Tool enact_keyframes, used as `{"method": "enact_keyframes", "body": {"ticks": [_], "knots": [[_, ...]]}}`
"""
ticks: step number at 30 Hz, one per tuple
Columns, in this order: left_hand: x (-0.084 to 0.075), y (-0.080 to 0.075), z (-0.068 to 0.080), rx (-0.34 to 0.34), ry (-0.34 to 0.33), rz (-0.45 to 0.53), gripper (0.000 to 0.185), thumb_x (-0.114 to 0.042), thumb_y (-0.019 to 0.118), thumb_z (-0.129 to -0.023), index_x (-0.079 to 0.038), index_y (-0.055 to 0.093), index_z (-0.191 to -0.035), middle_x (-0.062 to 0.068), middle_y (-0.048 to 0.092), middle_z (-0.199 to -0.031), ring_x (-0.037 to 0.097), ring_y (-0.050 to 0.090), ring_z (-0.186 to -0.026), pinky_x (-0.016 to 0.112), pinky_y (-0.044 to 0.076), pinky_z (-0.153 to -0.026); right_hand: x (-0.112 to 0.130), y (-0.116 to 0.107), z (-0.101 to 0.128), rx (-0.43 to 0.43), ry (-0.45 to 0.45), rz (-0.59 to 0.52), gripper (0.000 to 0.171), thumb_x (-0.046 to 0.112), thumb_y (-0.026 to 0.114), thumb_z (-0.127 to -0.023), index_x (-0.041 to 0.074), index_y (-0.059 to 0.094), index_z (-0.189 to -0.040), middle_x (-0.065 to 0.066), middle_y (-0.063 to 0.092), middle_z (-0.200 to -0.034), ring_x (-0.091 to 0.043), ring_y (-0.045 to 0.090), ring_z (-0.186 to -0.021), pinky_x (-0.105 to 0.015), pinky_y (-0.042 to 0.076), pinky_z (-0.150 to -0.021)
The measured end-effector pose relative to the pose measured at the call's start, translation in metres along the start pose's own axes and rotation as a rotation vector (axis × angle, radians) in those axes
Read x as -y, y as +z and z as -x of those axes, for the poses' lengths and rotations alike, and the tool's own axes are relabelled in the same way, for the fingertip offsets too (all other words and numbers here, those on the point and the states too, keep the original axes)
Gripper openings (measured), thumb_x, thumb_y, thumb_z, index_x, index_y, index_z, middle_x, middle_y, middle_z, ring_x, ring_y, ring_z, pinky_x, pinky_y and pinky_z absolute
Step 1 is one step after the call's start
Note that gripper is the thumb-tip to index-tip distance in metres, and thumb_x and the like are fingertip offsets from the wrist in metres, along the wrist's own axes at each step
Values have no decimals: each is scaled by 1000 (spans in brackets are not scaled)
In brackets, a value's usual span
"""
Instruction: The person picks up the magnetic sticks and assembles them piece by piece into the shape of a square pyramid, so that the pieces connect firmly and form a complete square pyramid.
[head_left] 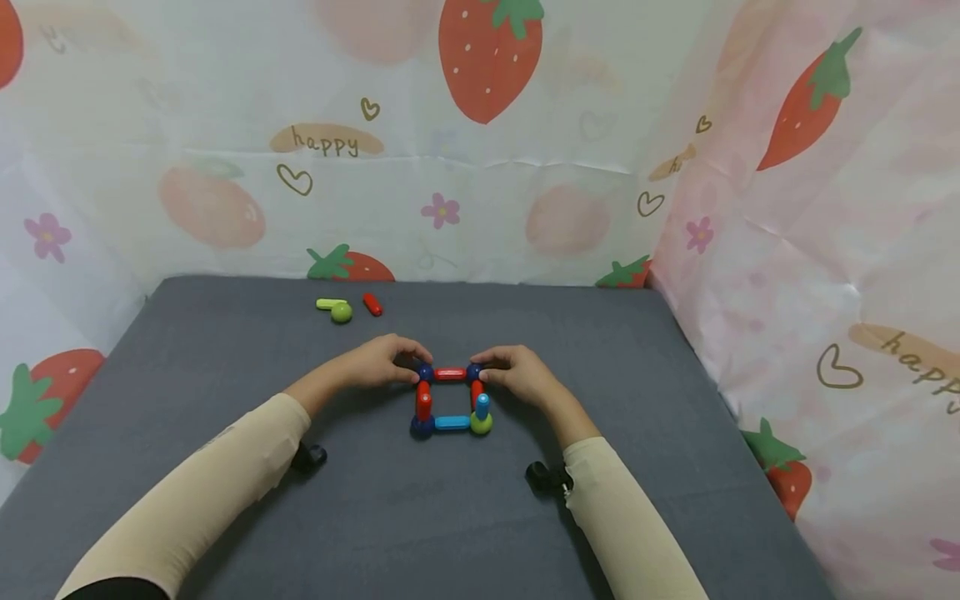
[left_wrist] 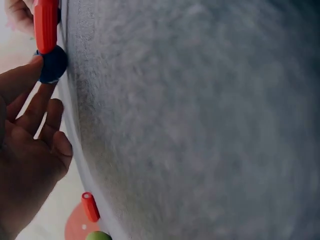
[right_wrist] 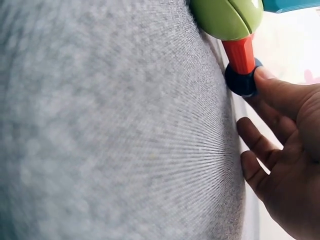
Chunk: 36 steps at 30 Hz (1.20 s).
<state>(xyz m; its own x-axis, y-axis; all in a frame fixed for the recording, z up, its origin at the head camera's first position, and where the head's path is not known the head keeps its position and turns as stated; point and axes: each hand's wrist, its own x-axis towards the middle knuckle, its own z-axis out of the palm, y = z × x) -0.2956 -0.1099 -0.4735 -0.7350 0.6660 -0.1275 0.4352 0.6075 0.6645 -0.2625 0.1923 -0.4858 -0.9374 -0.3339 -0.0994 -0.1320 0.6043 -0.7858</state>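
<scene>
A square of rods and balls lies on the grey table in the head view. My left hand [head_left: 381, 362] pinches the dark blue ball [head_left: 425, 372] at its back left corner. At the back right corner, my right hand [head_left: 525, 375] pinches another dark blue ball [head_left: 475, 372]. A red rod [head_left: 451, 374] spans these two balls. Red rods form both sides, and a light blue rod [head_left: 452, 423] joins the front dark blue ball [head_left: 422, 428] to a green ball [head_left: 482, 425]. From the front balls, a red rod [head_left: 425, 406] and a blue rod [head_left: 482, 405] stick up.
Near the back edge lie a loose yellow-green rod [head_left: 327, 304], a green ball [head_left: 341, 313] and a red rod [head_left: 372, 304]. A grey cloth [head_left: 360, 517] covers the table. Strawberry-print curtains [head_left: 480, 183] hang behind and on both sides.
</scene>
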Motion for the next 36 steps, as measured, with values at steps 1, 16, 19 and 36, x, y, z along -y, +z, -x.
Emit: {"method": "enact_keyframes", "body": {"ticks": [1,16,19,36], "knots": [[0,1,-1,0,-1,-3,36,-19,71,-98,-16,68,-133,6,66,-134,29,58,-126,52,45,-108,0,0,0,0,0,0,27,25,73,-97,28,75,-124,2,70,-125,-18,63,-115,-41,52,-99],[-6,4,1,9,-56,-58,33,-20,73,-97,-19,70,-130,1,69,-126,21,62,-112,47,49,-101,1,-6,17,-15,-55,36,40,22,70,-99,12,64,-137,-3,70,-128,-21,64,-120,-42,52,-99],[-7,3,3,10,-68,-63,32,-20,74,-96,-19,70,-128,0,69,-124,20,62,-109,45,50,-100,6,-8,31,-17,-31,51,38,17,73,-97,11,66,-133,-3,71,-125,-22,65,-116,-41,54,-96],[-8,1,16,-30,-111,-46,31,-22,77,-93,-18,71,-124,1,70,-117,19,63,-101,42,52,-91,26,13,70,-4,69,50,33,26,89,-81,19,73,-109,4,74,-103,-13,66,-94,-32,54,-77]]}}
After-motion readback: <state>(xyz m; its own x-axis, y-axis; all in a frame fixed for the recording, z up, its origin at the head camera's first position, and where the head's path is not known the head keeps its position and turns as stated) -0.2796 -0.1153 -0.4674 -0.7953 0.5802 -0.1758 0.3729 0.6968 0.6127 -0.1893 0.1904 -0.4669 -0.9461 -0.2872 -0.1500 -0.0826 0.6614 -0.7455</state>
